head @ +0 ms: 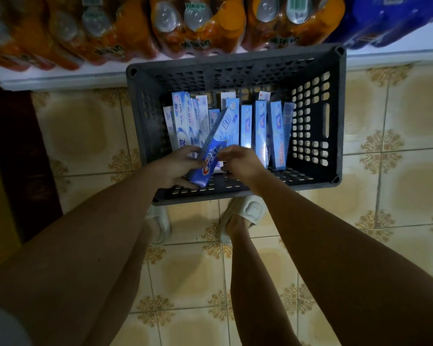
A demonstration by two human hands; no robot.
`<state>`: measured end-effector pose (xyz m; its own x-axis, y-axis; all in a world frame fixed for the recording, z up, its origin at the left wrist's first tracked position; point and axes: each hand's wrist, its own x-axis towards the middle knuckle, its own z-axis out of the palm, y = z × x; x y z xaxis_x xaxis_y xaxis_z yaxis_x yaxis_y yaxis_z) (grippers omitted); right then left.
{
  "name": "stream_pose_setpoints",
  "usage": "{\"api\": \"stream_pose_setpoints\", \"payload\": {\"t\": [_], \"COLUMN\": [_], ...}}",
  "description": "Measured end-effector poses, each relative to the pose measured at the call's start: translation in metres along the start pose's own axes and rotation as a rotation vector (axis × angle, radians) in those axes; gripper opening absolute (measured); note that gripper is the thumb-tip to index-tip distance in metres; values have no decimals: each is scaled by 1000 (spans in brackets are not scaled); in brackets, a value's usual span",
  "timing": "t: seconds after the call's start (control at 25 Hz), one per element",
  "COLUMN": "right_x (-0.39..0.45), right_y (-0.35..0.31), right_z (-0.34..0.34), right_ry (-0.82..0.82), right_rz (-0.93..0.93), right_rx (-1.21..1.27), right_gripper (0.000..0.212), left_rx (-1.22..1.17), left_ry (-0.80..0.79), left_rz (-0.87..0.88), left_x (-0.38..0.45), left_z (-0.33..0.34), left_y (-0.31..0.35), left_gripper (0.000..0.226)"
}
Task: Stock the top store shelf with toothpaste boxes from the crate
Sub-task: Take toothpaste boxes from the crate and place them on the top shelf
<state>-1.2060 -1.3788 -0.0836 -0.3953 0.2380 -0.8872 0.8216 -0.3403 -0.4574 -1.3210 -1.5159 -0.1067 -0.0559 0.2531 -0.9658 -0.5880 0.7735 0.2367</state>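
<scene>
A dark grey plastic crate (318, 116) stands on the tiled floor in front of me, holding several blue-and-white toothpaste boxes (260, 131) that stand or lean on end. My left hand (175, 168) grips the lower end of one blue toothpaste box (216, 143), which is tilted up over the others. My right hand (238, 163) is just right of that box with its fingers curled down toward the boxes below; whether it holds anything is hidden. The top shelf is out of view.
A white low shelf edge (60, 78) runs behind the crate, loaded with shrink-wrapped orange drink packs (198, 23) and blue packs (390, 18). My feet in pale slippers (245, 213) stand just behind the crate. A dark panel (18, 151) is at the left.
</scene>
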Motion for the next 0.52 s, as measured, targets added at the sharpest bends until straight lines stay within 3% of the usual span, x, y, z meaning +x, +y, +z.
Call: {"api": "stream_pose_setpoints", "payload": {"t": [0.08,0.16,0.4,0.52], "right_x": [-15,-38,-115,-147], "right_y": [-25,-55,-147,-175], "right_z": [-13,-29,-50,-46], "right_ry": [142,191,75,29], "right_rz": [28,43,-2,-60], "right_rx": [158,225,230,267], "right_gripper": [20,31,35,20], "left_rx": [37,111,243,213], "left_ry": [-73,-126,-223,-182], "left_rz": [-8,-8,-4,28], "left_x": [-28,-60,-164,-223], "left_z": [-12,-22,-50,-57], "left_y": [16,37,104,129], "left_gripper": [46,45,39,37]}}
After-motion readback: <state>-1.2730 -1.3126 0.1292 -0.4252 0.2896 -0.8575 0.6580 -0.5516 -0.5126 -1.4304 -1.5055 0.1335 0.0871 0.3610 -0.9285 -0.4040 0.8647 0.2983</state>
